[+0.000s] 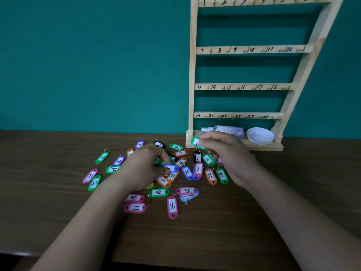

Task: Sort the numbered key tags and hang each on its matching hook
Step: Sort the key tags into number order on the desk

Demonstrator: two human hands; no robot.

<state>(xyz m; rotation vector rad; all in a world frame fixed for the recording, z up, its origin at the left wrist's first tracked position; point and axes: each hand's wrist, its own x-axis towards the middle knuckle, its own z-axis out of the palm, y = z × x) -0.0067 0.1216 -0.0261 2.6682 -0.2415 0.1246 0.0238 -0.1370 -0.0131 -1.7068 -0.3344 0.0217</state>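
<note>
The right grip (228,155) is clamped on a green tag (197,143), which projects left of its fingertips and overlaps the base of the rack (192,75). The left grip (144,167) pinches a blue tag (171,168) at its fingertips. The remaining tags (172,206) lie scattered on the table (58,212) beneath and between both grips.

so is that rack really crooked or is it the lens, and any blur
Head view: likely wide-angle stretch, on the rack the right post slants, the left stands straight; light dim, even, no glare; the green tag in the right hand is blurred.
</note>
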